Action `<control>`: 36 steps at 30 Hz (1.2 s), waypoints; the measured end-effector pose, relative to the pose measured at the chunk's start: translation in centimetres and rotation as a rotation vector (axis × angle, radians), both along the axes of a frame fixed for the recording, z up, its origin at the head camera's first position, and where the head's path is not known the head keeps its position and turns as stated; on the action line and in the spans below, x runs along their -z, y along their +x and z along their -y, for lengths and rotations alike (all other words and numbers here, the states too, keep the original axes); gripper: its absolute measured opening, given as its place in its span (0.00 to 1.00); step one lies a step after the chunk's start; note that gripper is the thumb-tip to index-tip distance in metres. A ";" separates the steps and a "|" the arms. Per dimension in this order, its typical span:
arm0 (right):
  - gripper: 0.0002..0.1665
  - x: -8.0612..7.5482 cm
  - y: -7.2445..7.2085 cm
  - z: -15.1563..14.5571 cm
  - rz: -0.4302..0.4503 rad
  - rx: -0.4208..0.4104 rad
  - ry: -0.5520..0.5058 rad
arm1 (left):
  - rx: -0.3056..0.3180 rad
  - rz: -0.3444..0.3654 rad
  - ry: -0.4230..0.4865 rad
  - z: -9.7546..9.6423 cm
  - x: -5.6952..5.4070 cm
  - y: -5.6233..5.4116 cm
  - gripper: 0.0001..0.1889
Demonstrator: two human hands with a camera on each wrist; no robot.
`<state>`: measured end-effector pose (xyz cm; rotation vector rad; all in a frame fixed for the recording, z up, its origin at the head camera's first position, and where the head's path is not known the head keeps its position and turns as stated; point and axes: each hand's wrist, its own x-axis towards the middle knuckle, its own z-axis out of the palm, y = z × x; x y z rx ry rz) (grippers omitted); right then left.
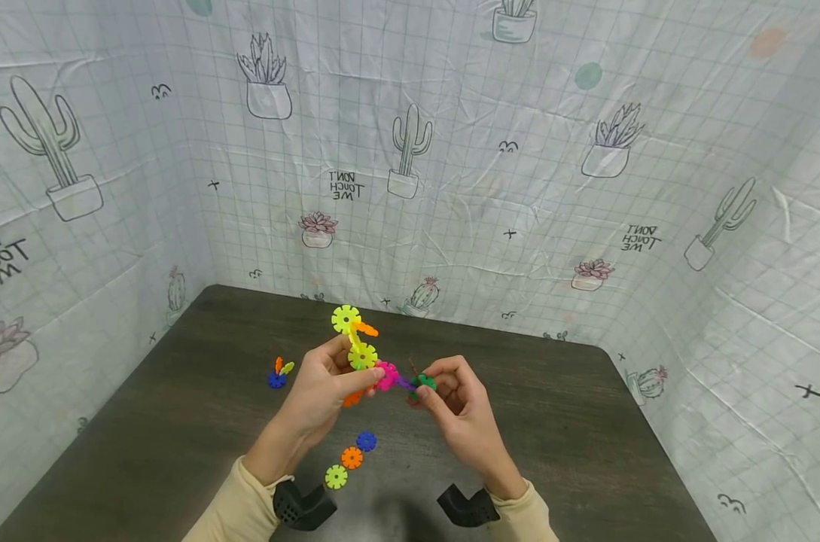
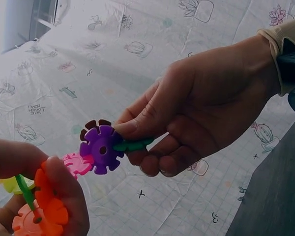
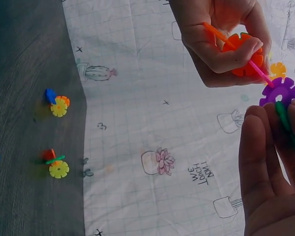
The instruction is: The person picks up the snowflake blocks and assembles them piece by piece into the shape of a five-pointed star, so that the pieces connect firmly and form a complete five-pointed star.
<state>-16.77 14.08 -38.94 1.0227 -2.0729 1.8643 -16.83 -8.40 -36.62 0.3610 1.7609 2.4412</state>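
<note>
My left hand point(image 1: 324, 388) grips a joined chain of notched plastic discs, with its thumb against a pink disc point(image 1: 386, 376). Yellow discs point(image 1: 362, 356) and an orange one rise from the chain above that hand. Orange discs point(image 2: 54, 216) also show by the left fingers in the left wrist view. My right hand point(image 1: 464, 410) pinches a green disc point(image 2: 135, 145) at the chain's other end. The green disc meets a purple disc point(image 2: 94, 156), which links to the pink one. Behind the purple disc is a dark brown disc point(image 2: 104, 122), partly hidden.
On the dark table point(image 1: 552, 452), a small cluster with a blue disc point(image 1: 277, 381) stands to the left. Nearer me lie a blue disc point(image 1: 366, 435), an orange disc point(image 1: 345, 458) and a yellow-green disc point(image 1: 331, 477) in a slanting row. A printed curtain point(image 1: 450, 226) surrounds the table's back and sides.
</note>
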 end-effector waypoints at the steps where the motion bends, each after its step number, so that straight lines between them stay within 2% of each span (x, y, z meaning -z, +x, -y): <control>1: 0.10 0.0 0.0 0.0 0.010 -0.001 -0.003 | 0.000 0.001 0.002 0.0 0.0 0.0 0.18; 10: 0.11 -0.3 0.2 -0.3 0.062 0.017 0.011 | 0.004 0.001 0.008 -0.2 -0.2 -0.1 0.17; 17: 0.11 -0.3 0.2 -0.4 0.056 0.009 0.026 | 0.000 0.016 -0.003 -0.5 -0.1 -0.2 0.14; 26: 0.11 -0.1 0.2 -0.3 0.033 0.020 0.046 | -0.008 0.036 -0.030 -0.4 0.0 -0.3 0.17; 32: 0.11 0.5 0.3 0.1 0.044 0.045 -0.004 | 0.005 0.033 -0.052 -0.2 0.3 -0.6 0.19; 36: 0.11 0.9 0.3 0.4 0.007 0.061 -0.054 | -0.010 0.014 -0.090 -0.1 0.5 -0.8 0.20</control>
